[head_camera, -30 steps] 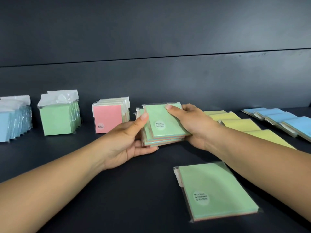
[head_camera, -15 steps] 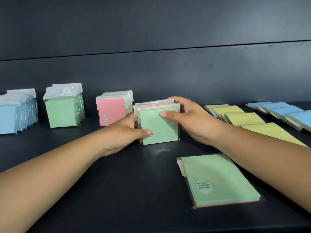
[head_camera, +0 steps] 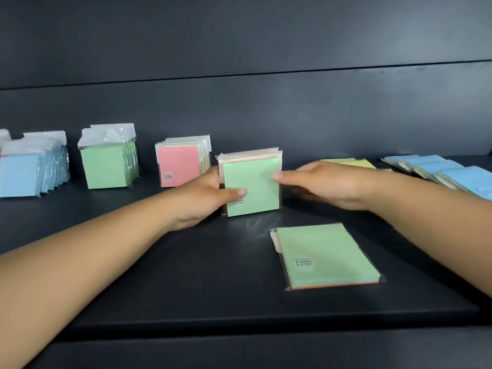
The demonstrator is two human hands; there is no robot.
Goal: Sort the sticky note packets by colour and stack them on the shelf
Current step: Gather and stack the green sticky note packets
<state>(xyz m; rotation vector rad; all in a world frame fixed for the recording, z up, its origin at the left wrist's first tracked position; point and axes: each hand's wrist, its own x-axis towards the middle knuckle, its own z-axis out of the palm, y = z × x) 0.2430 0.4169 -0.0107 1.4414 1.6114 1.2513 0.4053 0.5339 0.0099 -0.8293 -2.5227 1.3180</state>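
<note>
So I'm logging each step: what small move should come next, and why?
Probably the right hand, open, takes the flat green-topped packet lying on the dark shelf, because the left hand steadies the upright green-fronted bundle.

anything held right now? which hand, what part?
Left hand grips the upright green-fronted packet bundle at its left edge, thumb across the front. Right hand is open beside its right edge, blurred; contact unclear.

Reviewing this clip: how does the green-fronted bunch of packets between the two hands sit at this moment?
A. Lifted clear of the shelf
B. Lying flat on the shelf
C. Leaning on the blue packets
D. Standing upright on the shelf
D: the green-fronted bunch stands on edge on the shelf, the left hand gripping its side.
</note>
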